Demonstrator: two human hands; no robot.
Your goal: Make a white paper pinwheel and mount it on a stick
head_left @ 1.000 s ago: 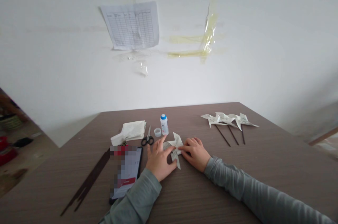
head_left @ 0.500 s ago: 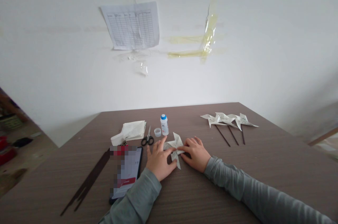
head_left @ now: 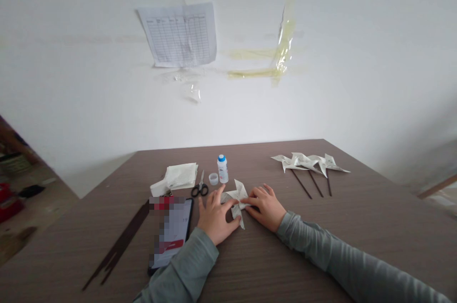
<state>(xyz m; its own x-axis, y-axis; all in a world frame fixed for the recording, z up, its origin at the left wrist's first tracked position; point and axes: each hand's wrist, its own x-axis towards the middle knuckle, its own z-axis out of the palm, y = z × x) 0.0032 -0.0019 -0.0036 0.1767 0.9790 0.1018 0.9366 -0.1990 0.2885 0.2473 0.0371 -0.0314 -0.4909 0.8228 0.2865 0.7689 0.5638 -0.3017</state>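
Observation:
A white paper pinwheel [head_left: 239,190] lies on the table between my hands. My left hand [head_left: 215,221] holds it down from the left, its index finger at the centre and its thumb by the lower blade; the other fingers are spread. From the right, my right hand [head_left: 267,210] presses its index finger to the folded centre, with the thumb and other fingers bent close to the right blade, which they partly hide. Just beyond the pinwheel stand a white glue bottle [head_left: 222,172] with a blue cap and a small clear cup [head_left: 213,179].
Black-handled scissors [head_left: 199,189] and a stack of white paper [head_left: 181,176] lie at the left, above a phone [head_left: 174,231] and several dark sticks [head_left: 123,245]. Finished pinwheels [head_left: 309,162] on sticks lie at the back right. A wall [head_left: 250,117] borders the table's far edge.
Almost nothing differs. Both hands keep their place on the pinwheel, and the view has shifted very slightly.

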